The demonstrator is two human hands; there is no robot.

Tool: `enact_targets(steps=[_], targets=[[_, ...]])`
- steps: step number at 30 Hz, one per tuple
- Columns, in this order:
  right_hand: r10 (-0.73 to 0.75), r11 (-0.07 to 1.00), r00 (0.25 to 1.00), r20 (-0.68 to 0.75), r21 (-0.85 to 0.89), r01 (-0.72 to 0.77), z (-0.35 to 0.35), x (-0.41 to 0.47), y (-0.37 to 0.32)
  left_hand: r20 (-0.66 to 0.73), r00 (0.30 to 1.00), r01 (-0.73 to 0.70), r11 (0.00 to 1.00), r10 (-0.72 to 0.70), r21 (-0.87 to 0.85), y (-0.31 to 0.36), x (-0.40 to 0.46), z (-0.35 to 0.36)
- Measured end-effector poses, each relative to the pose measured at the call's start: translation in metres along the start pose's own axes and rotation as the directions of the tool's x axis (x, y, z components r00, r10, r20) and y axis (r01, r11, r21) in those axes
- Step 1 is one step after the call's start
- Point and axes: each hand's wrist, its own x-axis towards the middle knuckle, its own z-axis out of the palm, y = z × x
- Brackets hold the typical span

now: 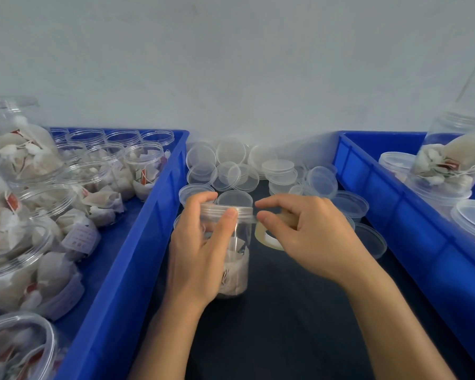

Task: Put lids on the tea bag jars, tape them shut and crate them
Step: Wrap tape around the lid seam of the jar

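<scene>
A clear jar with tea bags in its lower half stands on the dark table between two blue crates, a clear lid on top. My left hand grips the jar from the left, thumb pressed on the lid's rim. My right hand holds a roll of clear tape just right of the jar, and its thumb and forefinger pinch a short strip stretched to the rim.
The left blue crate holds several open jars of tea bags. A heap of loose clear lids lies behind my hands. The right blue crate holds lidded jars. A pale wall rises behind.
</scene>
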Motion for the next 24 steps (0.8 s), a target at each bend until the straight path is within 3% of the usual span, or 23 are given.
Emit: enact_targets(steps=[5,13,24], targets=[[-0.013,0.999,0.999,-0.047,-0.047,0.011,0.0030,0.0008,-0.0017,0.017,1.000,0.024,0.998,-0.023,-0.050,-0.0034,0.0013,-0.0025],[-0.023,0.999,1.000,-0.010,-0.025,0.023,0.0049,0.0028,-0.0002,0.055,0.998,0.027,0.970,-0.014,-0.243,-0.0049,0.0025,-0.0005],[-0.059,0.998,0.998,-0.032,-0.033,0.057,0.0063,0.0008,-0.0012,0.107,0.994,-0.007,0.959,0.039,-0.282,-0.0051,0.0033,-0.0030]])
